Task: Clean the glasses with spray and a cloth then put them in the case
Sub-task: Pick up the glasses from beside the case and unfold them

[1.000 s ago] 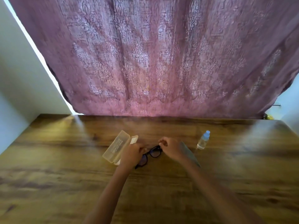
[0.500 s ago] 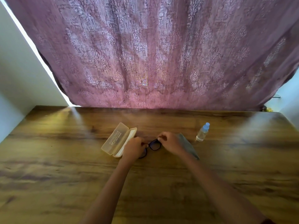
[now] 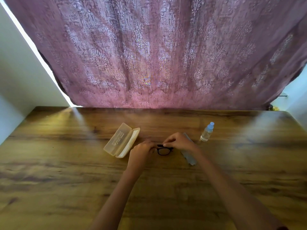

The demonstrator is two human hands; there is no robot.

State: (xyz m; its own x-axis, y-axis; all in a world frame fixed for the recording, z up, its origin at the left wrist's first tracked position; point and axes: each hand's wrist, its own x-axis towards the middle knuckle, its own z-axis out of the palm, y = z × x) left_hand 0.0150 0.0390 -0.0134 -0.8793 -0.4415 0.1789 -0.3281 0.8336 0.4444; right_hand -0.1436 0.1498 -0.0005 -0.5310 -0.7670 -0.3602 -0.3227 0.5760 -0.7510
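Note:
Black-framed glasses (image 3: 163, 150) sit between my two hands just above the wooden table. My left hand (image 3: 141, 152) covers the left half of the frame and grips it. My right hand (image 3: 178, 142) pinches the frame's top right edge. Only one lens is visible. A translucent yellowish case (image 3: 122, 142) lies open to the left of my left hand, lid flat on the table. A grey-blue cloth (image 3: 188, 156) lies under and behind my right wrist. A small clear spray bottle (image 3: 206, 132) with a blue cap stands upright to the right.
The wooden table (image 3: 66, 180) stretches wide on all sides. A mauve patterned curtain (image 3: 157, 55) hangs along its far edge. White walls flank the curtain at both sides.
The glasses have turned from slanted to more level, and my hands have closed in on the frame. My left hand now hides one lens. The camera view has tilted slightly.

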